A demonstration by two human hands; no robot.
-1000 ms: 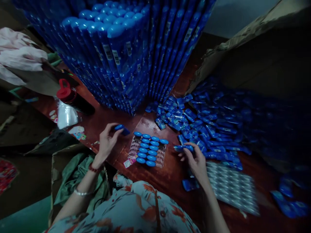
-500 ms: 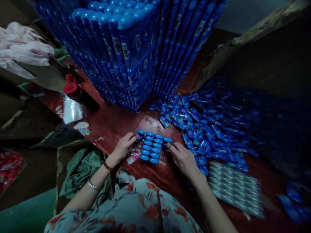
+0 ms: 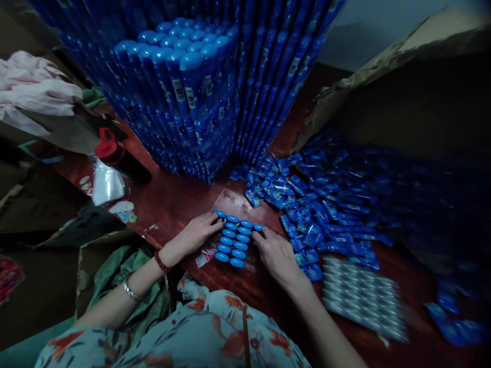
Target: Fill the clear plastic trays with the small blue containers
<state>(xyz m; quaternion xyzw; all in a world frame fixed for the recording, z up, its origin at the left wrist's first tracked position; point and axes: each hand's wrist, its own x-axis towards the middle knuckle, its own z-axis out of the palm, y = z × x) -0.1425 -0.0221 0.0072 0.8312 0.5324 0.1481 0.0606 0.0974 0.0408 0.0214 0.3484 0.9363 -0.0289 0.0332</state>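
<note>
Left hand (image 3: 199, 232) at the far left of a clear tray (image 3: 251, 263), fingers bent, tips against the outer end of the blue pieces (image 3: 237, 262); right hand (image 3: 276, 250) mirrors it at the right, fingers curled. Whether either grip is closed on a piece, cannot tell. Tray lies flat on the reddish table (image 3: 169, 197), between the hands. Blue pieces' long axes run left to right, right ends angled slightly toward the person; central ones form two columns.
</note>
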